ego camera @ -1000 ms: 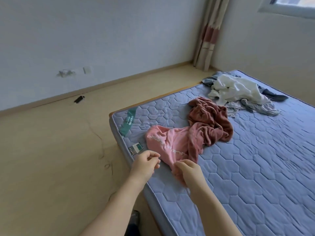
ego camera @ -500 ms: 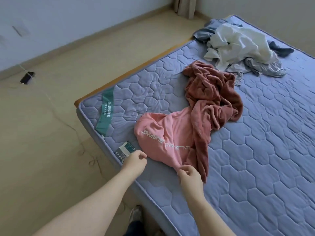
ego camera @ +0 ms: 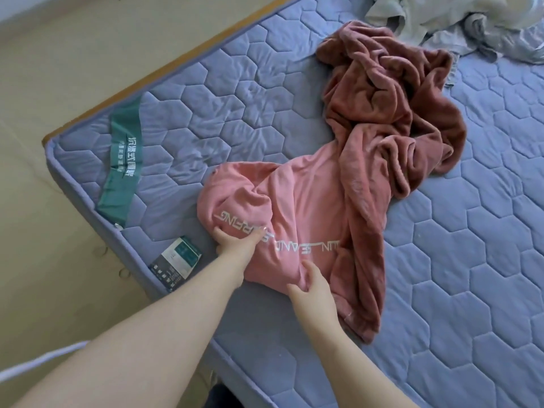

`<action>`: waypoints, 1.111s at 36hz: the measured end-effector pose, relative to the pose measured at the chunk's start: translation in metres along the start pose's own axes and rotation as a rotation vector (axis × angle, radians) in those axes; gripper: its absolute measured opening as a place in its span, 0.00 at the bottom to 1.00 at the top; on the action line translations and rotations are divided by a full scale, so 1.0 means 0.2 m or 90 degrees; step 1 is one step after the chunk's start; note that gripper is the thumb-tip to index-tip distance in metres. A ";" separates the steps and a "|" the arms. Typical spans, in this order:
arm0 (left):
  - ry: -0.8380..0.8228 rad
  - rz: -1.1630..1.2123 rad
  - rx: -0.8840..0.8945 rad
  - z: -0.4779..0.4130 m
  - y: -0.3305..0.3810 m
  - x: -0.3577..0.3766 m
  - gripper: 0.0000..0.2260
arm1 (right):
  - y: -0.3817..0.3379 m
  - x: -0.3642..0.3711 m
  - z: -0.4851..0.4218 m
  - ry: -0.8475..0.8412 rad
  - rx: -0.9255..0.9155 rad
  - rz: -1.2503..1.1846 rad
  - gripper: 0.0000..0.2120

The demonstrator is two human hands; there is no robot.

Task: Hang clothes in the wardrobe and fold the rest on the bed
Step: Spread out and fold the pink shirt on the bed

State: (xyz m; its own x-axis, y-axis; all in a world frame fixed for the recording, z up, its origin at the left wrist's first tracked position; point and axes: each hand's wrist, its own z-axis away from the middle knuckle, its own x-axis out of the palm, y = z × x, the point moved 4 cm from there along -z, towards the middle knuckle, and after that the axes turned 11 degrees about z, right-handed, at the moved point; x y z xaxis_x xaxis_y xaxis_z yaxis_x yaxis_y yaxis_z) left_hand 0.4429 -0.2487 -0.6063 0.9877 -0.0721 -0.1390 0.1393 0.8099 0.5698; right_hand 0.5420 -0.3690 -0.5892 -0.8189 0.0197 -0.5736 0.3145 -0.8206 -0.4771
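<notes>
Pink sweatshirt [ego camera: 297,207] with pale lettering lies crumpled on the mattress [ego camera: 441,260], close to the near edge and not far from the corner that carries the green label band [ego camera: 125,160]. My left hand [ego camera: 235,241] has its fingers and thumb curled into a bunch of the pink cloth right at the lettering. My right hand [ego camera: 312,290] pinches the cloth at the sweatshirt's near side, fingers closed on a fold.

A rust-red fleece garment [ego camera: 382,107] lies heaped against the sweatshirt's far right side, with a long strip running down over it towards the near edge. I cannot tell whether the two are tangled or only overlapping. A printed tag card [ego camera: 176,260] sits just beside my left hand at the mattress edge. A pile of pale clothes [ego camera: 441,19] lies at the far edge, well apart.

I judge I am about to spread the sweatshirt flat for folding. The main risk is that pulling it drags the fleece along and both bunch up. So close to the edge, a hard tug towards me could also slide it onto the floor [ego camera: 59,69]. Folding over the trapped bunch would set creases.
</notes>
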 end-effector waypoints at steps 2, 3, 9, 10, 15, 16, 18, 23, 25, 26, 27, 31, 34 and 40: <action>0.030 0.018 -0.015 -0.04 -0.03 0.02 0.45 | 0.04 0.01 -0.03 -0.015 -0.010 0.012 0.29; 0.044 0.021 -0.015 -0.05 -0.04 0.02 0.44 | 0.06 0.02 -0.03 -0.025 -0.013 0.021 0.29; 0.023 0.003 0.015 -0.03 -0.05 0.00 0.29 | 0.11 0.05 -0.02 -0.039 -0.030 0.025 0.32; 0.005 0.016 -0.004 0.00 -0.04 0.01 0.27 | 0.11 0.04 0.00 -0.038 -0.029 0.015 0.33; -0.171 0.034 -0.130 0.25 0.10 0.08 0.17 | 0.07 -0.10 0.09 0.020 -0.036 -0.055 0.32; -0.203 0.025 -0.137 0.30 0.13 0.09 0.14 | 0.05 -0.15 0.11 0.038 -0.039 -0.065 0.30; -0.248 0.021 -0.131 0.43 0.21 0.09 0.07 | -0.03 -0.24 0.16 0.073 -0.052 -0.078 0.23; -0.289 0.103 -0.072 0.67 0.42 0.01 0.09 | -0.20 -0.44 0.32 0.127 -0.082 -0.150 0.15; -0.283 0.153 -0.028 0.76 0.51 -0.04 0.10 | -0.30 -0.52 0.43 0.092 -0.110 -0.260 0.10; -0.279 0.174 0.005 0.81 0.54 -0.06 0.11 | -0.35 -0.56 0.49 0.067 -0.122 -0.316 0.08; -0.275 0.193 0.038 0.85 0.57 -0.08 0.11 | -0.39 -0.60 0.54 0.046 -0.135 -0.357 0.08; -0.322 0.231 0.201 1.07 0.64 -0.15 0.05 | -0.45 -0.78 0.69 0.009 -0.148 -0.508 0.07; -0.377 0.163 0.271 1.24 0.61 -0.16 0.08 | -0.42 -0.84 0.79 -0.011 -0.141 -0.544 0.10; -0.384 0.088 0.277 1.42 0.44 -0.17 0.22 | -0.42 -0.93 0.98 -0.181 -0.182 -0.743 0.17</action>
State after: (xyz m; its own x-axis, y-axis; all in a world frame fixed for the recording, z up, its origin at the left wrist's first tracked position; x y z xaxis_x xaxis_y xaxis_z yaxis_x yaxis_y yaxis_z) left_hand 0.4413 -0.3402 -0.3225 0.8490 -0.3937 0.3524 -0.0962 0.5406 0.8358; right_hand 0.5740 -0.4159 -0.3123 -0.7434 0.5025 0.4415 -0.6102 -0.2391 -0.7553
